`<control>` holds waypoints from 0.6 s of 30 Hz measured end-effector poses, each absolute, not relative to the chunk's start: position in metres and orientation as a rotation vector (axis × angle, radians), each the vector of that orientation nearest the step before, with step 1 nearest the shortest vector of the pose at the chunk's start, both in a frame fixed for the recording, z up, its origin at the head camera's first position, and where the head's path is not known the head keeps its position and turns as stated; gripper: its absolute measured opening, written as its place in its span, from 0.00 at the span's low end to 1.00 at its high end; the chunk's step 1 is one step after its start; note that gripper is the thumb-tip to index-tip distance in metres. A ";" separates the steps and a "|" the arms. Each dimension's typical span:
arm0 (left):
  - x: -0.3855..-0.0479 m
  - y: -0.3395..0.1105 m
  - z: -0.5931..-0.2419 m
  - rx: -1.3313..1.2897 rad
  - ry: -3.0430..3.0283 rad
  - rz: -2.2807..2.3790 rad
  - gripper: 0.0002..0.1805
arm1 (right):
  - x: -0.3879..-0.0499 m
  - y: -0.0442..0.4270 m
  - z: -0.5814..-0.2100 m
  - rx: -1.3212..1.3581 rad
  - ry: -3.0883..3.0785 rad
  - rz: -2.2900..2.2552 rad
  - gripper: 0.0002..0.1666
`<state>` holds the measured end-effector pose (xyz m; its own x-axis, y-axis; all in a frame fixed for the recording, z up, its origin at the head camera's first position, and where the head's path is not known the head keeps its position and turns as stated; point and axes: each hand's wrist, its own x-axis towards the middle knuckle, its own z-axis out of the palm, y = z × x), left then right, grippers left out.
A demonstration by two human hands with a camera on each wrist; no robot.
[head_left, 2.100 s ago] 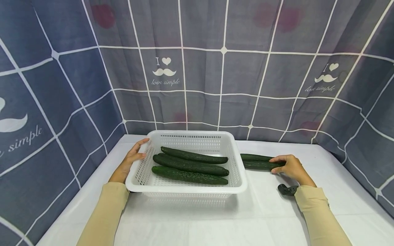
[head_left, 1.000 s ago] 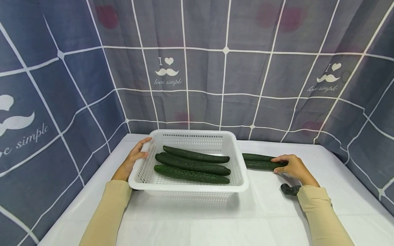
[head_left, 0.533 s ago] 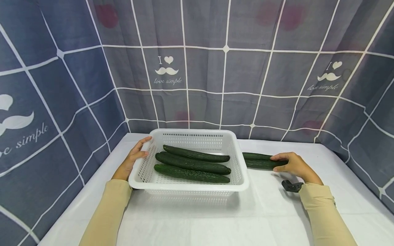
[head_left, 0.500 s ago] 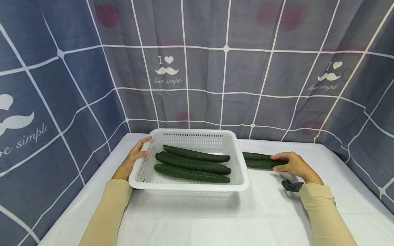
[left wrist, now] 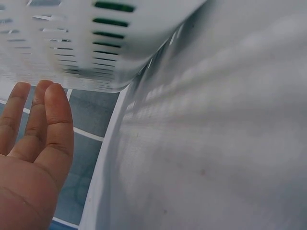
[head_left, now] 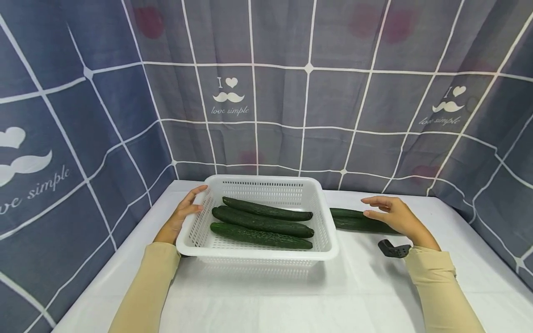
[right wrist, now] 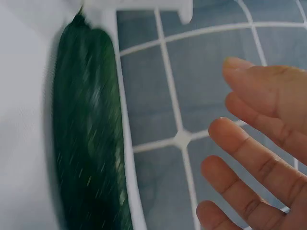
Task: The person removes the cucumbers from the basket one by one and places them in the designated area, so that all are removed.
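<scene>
A white perforated plastic basket (head_left: 258, 254) stands mid-table with three long dark green cucumbers (head_left: 263, 222) lying side by side in it. At its left end is my left hand (head_left: 179, 217), the fingers fairly straight and resting against the basket's side; the left wrist view shows the extended fingers (left wrist: 58, 115) at the basket wall. Right of the basket, two more cucumbers (head_left: 358, 223) lie together on the cloth. My right hand (head_left: 393, 215) hovers over their right end, fingers spread and holding nothing; the right wrist view shows them apart from the cucumber (right wrist: 88, 129).
White cloth (head_left: 266, 300) covers the table. A grey-blue checked curtain (head_left: 275, 101) rises behind and at both sides. A black device (head_left: 393, 249) is at the right wrist, by the sleeve cuff.
My right hand has let go of the cucumbers on the right, lifting slightly with its fingers spreading. The left hand and the basket keep their places; the view shifts a little.
</scene>
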<state>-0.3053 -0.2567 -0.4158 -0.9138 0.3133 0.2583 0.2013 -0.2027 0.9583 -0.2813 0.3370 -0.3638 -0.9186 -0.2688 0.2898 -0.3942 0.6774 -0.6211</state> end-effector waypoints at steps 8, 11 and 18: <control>-0.306 -0.258 -0.417 0.631 1.954 2.275 0.32 | -0.282 0.315 -0.347 0.614 -2.698 1.296 0.25; -0.306 -0.258 -0.416 0.646 1.960 2.274 0.32 | -0.283 0.309 -0.345 0.638 -2.692 1.401 0.26; -0.303 -0.258 -0.416 0.570 1.915 2.292 0.32 | -0.287 0.298 -0.340 0.712 -2.705 1.530 0.26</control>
<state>-0.3034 -0.2579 -0.4163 -0.9249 0.3114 0.2182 0.1593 -0.2038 0.9660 -0.2869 0.2984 -0.3402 -0.8993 -0.4009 0.1745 -0.3562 0.4401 -0.8243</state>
